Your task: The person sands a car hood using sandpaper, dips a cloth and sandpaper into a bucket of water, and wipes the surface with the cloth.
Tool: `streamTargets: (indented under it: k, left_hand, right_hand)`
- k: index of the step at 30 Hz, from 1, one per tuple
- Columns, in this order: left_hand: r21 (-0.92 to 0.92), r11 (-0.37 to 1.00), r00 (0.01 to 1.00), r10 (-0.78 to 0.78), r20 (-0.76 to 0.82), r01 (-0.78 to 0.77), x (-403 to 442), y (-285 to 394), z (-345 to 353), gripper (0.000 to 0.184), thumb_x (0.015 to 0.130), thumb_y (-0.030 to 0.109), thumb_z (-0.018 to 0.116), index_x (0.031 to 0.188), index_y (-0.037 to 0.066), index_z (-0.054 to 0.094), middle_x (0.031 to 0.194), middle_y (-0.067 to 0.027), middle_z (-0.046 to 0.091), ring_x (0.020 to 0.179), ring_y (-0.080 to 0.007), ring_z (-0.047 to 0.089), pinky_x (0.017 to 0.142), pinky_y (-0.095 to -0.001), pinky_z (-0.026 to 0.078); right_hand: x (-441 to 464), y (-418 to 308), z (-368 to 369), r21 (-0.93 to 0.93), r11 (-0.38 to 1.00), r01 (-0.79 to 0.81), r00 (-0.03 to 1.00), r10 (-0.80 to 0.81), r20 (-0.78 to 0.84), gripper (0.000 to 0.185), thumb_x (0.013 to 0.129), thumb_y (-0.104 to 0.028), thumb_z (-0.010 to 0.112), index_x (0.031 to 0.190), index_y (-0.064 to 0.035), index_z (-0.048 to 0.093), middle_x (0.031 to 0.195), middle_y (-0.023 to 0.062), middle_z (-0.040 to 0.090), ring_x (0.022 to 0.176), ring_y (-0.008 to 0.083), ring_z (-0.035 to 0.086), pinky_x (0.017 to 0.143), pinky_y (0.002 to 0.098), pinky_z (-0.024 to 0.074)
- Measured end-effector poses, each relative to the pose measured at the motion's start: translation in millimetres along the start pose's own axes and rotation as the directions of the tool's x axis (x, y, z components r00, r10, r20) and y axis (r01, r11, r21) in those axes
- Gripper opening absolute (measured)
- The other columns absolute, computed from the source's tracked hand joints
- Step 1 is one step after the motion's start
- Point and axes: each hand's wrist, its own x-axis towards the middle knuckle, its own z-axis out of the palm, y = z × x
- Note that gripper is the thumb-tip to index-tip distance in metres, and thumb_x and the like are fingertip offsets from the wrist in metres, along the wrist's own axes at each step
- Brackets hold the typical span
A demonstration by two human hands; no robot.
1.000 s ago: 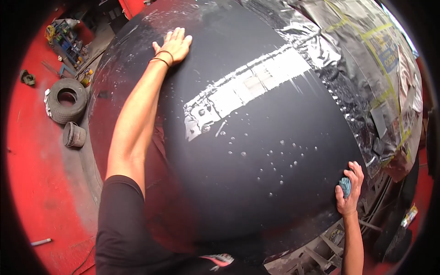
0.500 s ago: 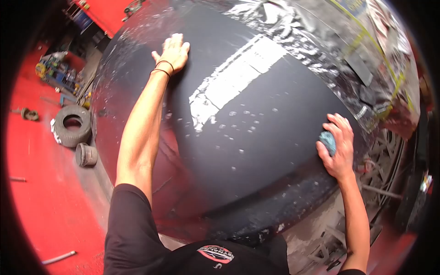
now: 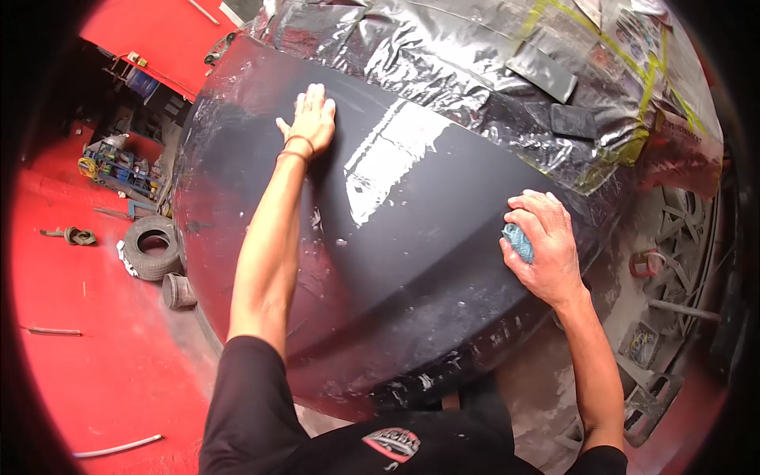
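A dark car hood (image 3: 443, 214) fills the middle of the view, its wet-looking surface reflecting a bright white patch. My left hand (image 3: 311, 119) rests flat on its far left part, fingers stretched out, with a thin dark band round the wrist. Near the right edge of the hood, my right hand (image 3: 548, 245) is curled round a wadded blue cloth (image 3: 518, 242). The cloth pokes out between thumb and fingers; the palm hides the rest of it.
Crinkled plastic sheeting (image 3: 443, 63) with yellow tape (image 3: 649, 87) covers the area beyond the hood. A grey flat piece (image 3: 542, 73) and a dark pad (image 3: 573, 121) lie on it. A tire (image 3: 150, 247) and a bucket (image 3: 179, 291) stand on the red floor (image 3: 119, 372) at left.
My right hand has moved left and inward over the hood with the cloth. My left hand stays flat on the hood. The whole view has shifted, and the white reflection looks shorter.
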Motion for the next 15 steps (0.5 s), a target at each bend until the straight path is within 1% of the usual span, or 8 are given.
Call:
streamTargets:
  k: [2,3,4,8,10,11,13,15]
  left_hand:
    - [0.123,0.992,1.0,-0.025,-0.009,0.026,-15,49,9,0.062,0.118,0.043,0.031,0.175,0.02,0.031,0.187,-0.0063,0.018,0.172,-0.035,0.017,0.126,-0.0846,0.012]
    - [0.487,0.859,0.988,0.135,0.081,-0.158,-52,88,9,0.061,0.116,0.04,0.034,0.172,0.015,0.035,0.186,-0.0118,0.02,0.17,-0.0392,0.02,0.125,-0.0854,0.016]
    - [0.294,0.934,0.972,0.228,-0.062,-0.2,-89,118,24,0.065,0.115,0.038,0.037,0.173,0.01,0.033,0.186,-0.0149,0.02,0.17,-0.0413,0.02,0.124,-0.0849,0.019]
    - [-0.014,0.9,0.898,0.435,0.069,-0.436,-188,179,19,0.067,0.117,0.04,0.035,0.176,0.01,0.027,0.185,-0.012,0.023,0.172,-0.0347,0.017,0.131,-0.0775,0.008]
    - [0.202,0.866,0.887,0.431,0.165,-0.458,-162,166,2,0.065,0.117,0.038,0.034,0.176,0.012,0.028,0.185,-0.0102,0.023,0.172,-0.0333,0.017,0.129,-0.0802,0.009]
    - [0.354,0.845,0.914,0.395,0.095,-0.402,-135,147,8,0.064,0.118,0.037,0.032,0.176,0.013,0.028,0.186,-0.0084,0.022,0.172,-0.0315,0.017,0.128,-0.082,0.01]
    - [0.091,0.982,0.986,0.165,0.023,-0.167,-79,123,5,0.062,0.118,0.035,0.03,0.178,0.021,0.025,0.187,-0.0053,0.02,0.173,-0.028,0.016,0.128,-0.0821,0.014]
    - [0.199,0.963,0.973,0.207,-0.104,-0.183,-83,134,35,0.053,0.115,0.035,0.037,0.165,0.018,0.048,0.185,-0.0126,0.024,0.17,-0.0383,0.022,0.123,-0.0875,0.017]
  right_hand:
    - [-11,11,-5,0.004,1.0,0.01,0.998,-0.01,-0.056,0.038,0.08,-0.013,0.084,0.116,-0.01,0.071,0.134,0.0084,0.069,0.137,0.0333,0.063,0.123,0.0556,0.0425]
    - [-13,12,-1,0.005,1.0,0.005,0.995,-0.005,-0.103,0.038,0.079,-0.013,0.083,0.115,-0.01,0.072,0.132,0.0085,0.071,0.134,0.0336,0.064,0.123,0.0557,0.0429]
    - [-11,10,1,0.008,1.0,-0.019,0.992,0.02,-0.125,0.037,0.079,-0.013,0.083,0.114,-0.0098,0.072,0.129,0.0084,0.072,0.133,0.0337,0.065,0.122,0.0557,0.0433]
    - [-14,11,-2,0.025,1.0,-0.012,0.989,0.015,-0.147,0.038,0.078,-0.012,0.083,0.113,-0.01,0.072,0.128,0.008,0.073,0.132,0.0328,0.066,0.121,0.055,0.0442]
    - [-14,13,0,0.032,0.999,0.002,0.988,0.003,-0.156,0.038,0.077,-0.012,0.083,0.113,-0.01,0.073,0.128,0.0078,0.073,0.131,0.0326,0.066,0.121,0.0548,0.0447]
    - [-14,16,1,0.028,1.0,0.003,0.987,0.002,-0.163,0.038,0.077,-0.012,0.083,0.113,-0.0101,0.073,0.127,0.0077,0.073,0.131,0.0325,0.067,0.12,0.0548,0.0449]
    - [-17,16,0,0.038,0.999,-0.006,0.984,0.013,-0.175,0.037,0.077,-0.012,0.083,0.113,-0.0099,0.073,0.125,0.0073,0.074,0.127,0.0327,0.068,0.119,0.0549,0.0464]
    - [-18,18,0,0.056,0.998,-0.01,0.977,0.022,-0.21,0.037,0.078,-0.012,0.083,0.113,-0.0097,0.073,0.125,0.0071,0.074,0.126,0.0328,0.068,0.118,0.0547,0.0474]
